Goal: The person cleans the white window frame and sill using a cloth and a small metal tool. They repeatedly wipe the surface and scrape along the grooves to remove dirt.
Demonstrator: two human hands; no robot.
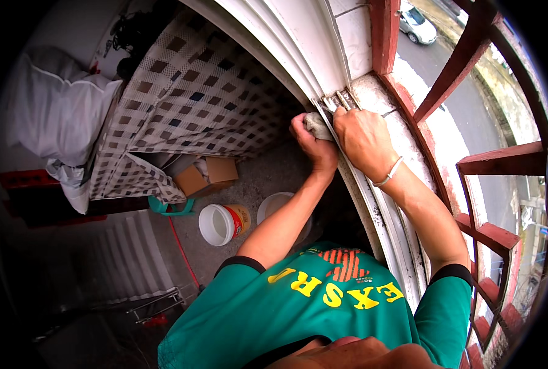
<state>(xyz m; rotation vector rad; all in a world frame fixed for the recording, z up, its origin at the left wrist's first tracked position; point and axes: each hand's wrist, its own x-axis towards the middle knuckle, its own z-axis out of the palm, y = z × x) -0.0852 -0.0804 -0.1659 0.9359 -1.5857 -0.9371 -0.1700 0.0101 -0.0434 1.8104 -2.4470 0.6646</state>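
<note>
A white window frame with sliding tracks (pixel 380 226) curves down past my body, and dark dirt lies in its grooves. My left hand (pixel 318 147) is closed around a crumpled greyish cloth (pixel 318 126) at the inner edge of the frame. Across the tracks, my right hand (pixel 364 138) is bent with its fingertips down at the grooves beside a window panel's edge. A thin, light-coloured piece shows by those fingertips, but what it is and whether the hand grips it cannot be told.
Red-painted bars (pixel 467 69) stand outside the window, above a street with a parked car (pixel 417 25). Indoors are a white plastic bucket (pixel 216 224), a second pale bucket (pixel 274 205), a cardboard box (pixel 209 177) and a checked cloth cover (pixel 200 92).
</note>
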